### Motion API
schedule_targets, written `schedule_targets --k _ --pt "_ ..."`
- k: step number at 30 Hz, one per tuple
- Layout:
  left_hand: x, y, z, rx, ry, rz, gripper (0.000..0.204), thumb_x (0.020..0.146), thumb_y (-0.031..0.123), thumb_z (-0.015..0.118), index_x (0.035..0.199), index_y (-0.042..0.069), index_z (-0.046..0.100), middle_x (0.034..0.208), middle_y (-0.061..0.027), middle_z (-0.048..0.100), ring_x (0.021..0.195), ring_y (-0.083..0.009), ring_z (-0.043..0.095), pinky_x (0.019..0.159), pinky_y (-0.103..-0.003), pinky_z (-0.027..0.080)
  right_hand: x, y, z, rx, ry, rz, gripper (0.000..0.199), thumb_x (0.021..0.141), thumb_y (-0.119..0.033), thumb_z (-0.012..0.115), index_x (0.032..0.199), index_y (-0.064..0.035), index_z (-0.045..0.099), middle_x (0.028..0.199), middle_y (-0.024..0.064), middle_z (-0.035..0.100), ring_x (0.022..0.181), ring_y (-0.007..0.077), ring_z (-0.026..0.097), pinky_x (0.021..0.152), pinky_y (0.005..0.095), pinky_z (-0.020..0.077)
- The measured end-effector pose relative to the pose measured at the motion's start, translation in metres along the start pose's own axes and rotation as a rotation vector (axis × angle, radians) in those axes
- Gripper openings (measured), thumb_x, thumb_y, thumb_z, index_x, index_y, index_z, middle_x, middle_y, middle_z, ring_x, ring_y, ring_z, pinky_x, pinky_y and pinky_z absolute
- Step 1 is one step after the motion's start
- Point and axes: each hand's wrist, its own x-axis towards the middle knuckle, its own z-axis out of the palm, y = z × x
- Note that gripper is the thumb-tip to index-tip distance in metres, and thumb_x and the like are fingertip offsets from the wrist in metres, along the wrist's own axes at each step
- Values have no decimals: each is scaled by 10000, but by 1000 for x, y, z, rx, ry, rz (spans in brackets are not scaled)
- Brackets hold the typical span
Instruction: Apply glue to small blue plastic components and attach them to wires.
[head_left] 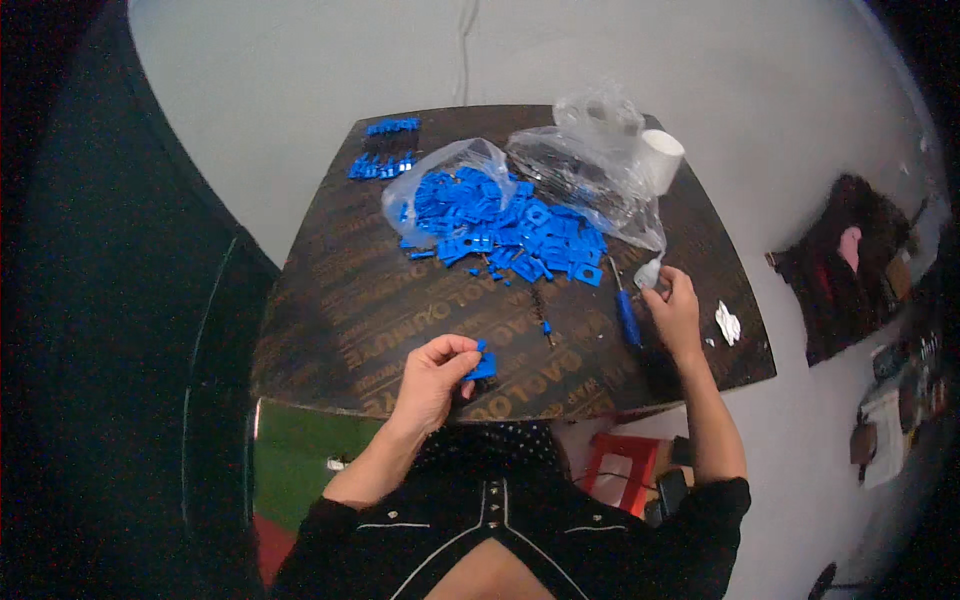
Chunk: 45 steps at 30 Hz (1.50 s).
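Observation:
Near the front edge of the table point(330, 330), my left hand point(432, 378) is closed on a small flat blue plastic piece point(483, 367). My right hand point(677, 305) is farther out to the right, its thumb and fingers drawn together at the whitish bunched end of a clear plastic bag point(648, 273). A screwdriver with a blue handle point(628, 320) lies just left of that hand. A heap of blue plastic pieces point(530, 235) spills from another clear bag point(405, 200) at the table's middle. Between my hands lies a small blue-tipped part point(547, 328).
Two rows of blue assembled pieces point(380, 166) sit at the far left corner. A white cup-like cylinder point(660, 160) stands at the far right, beside the bag. Crumpled white tissue point(728, 323) lies near the right edge. Below the table is a red box point(620, 468).

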Motion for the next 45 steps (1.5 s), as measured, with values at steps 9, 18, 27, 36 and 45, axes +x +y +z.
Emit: schedule_targets --k 9,18,27,36,45 --pt "-4 2 0 -62 -32 -8 110 812 17 665 911 3 620 778 -69 637 552 -90 542 474 -211 435 20 13 14 -99 -46 2 255 797 -176 649 927 21 551 856 182 609 753 334 602 658 393 465" --pt "2 5 3 -62 -40 84 115 813 5 662 916 9 612 786 -56 631 570 -88 545 489 -212 440 -5 -47 -3 447 -67 45 126 862 -84 580 943 10 559 865 99 656 735 128 618 653 258 483" --pt "1 22 14 118 -75 249 114 802 -10 656 908 18 627 976 -43 598 726 -65 560 534 -191 452 -76 -110 20 925 -401 124 253 924 -115 499 1122 37 541 941 92 624 771 116 566 692 248 462" --pt "-6 35 13 392 -117 454 121 804 -38 645 915 6 628 1038 -52 527 883 -89 523 727 -210 444 -90 -131 23 854 -541 27 262 894 -67 488 1130 28 552 935 80 601 743 104 557 677 239 461" --pt "-7 33 16 361 -130 402 115 818 -28 640 928 3 626 1073 -69 534 844 -84 538 696 -201 460 -87 -137 18 754 -437 -21 262 882 -84 491 1111 -2 586 947 50 590 727 80 521 653 220 436"
